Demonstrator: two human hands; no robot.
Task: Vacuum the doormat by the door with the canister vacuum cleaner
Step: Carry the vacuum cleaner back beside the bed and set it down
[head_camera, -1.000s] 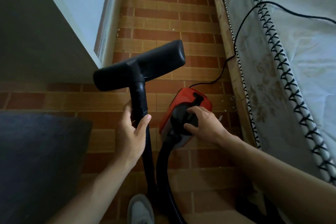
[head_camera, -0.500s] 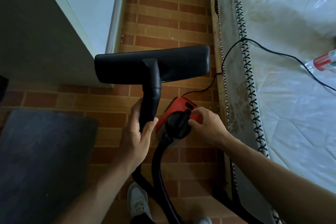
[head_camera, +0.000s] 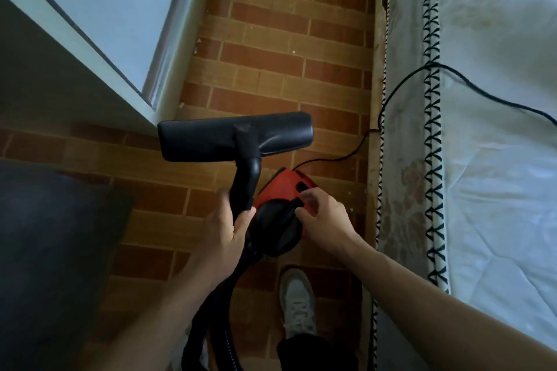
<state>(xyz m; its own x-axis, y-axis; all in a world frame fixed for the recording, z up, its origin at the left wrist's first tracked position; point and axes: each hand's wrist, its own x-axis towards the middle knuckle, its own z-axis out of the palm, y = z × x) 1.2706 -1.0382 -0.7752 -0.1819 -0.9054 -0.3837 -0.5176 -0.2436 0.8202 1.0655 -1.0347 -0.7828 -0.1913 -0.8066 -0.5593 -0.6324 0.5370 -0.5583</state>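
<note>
From the head view, the left hand grips the black plastic vacuum wand, its wide floor nozzle up in the air. Right of the wand, the right hand pinches the handle of the small red canister vacuum. She is getting ready. Next, the nozzle must go down on the dark grey doormat, left of the wand. Half a second ago the nozzle was higher, and now a grey shoe shows below the canister.

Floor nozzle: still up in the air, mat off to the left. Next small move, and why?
Probably swing the floor nozzle left and lower it onto the doormat. The left hand grips the wand with the nozzle held over bare brick floor, off the mat. The right hand is at the red canister, fingers by its top, perhaps the switch.
</note>
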